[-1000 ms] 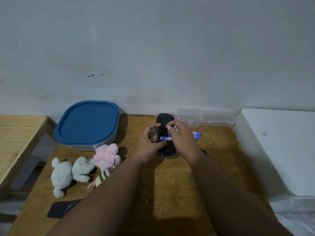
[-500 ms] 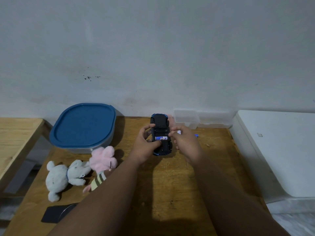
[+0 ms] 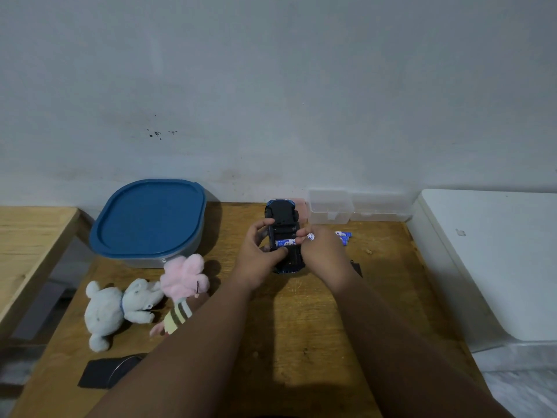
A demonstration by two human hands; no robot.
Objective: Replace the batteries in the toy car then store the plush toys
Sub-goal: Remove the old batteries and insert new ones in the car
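The blue toy car [image 3: 281, 215] lies upside down on the wooden table [image 3: 301, 312], its black underside up. My left hand [image 3: 259, 251] grips the car's left side, thumb near a blue battery [image 3: 284, 242] that sits across the open compartment. My right hand [image 3: 322, 251] pinches a second battery [image 3: 310, 236] at the car's right edge. Spare blue batteries [image 3: 343, 236] lie on the table to the right. A grey plush [image 3: 117, 309] and a pink plush [image 3: 184, 282] lie at the left.
A grey tub with a blue lid [image 3: 150, 218] stands at the back left. Clear plastic boxes [image 3: 330, 206] line the wall. A small black piece [image 3: 357, 268] lies by my right wrist. A white appliance [image 3: 494, 260] borders the right; a dark flat object [image 3: 108, 371] lies at the front left.
The car stays in my left hand. My right hand has drawn back slightly to the car's right edge, leaving one battery lying in the compartment and holding another.
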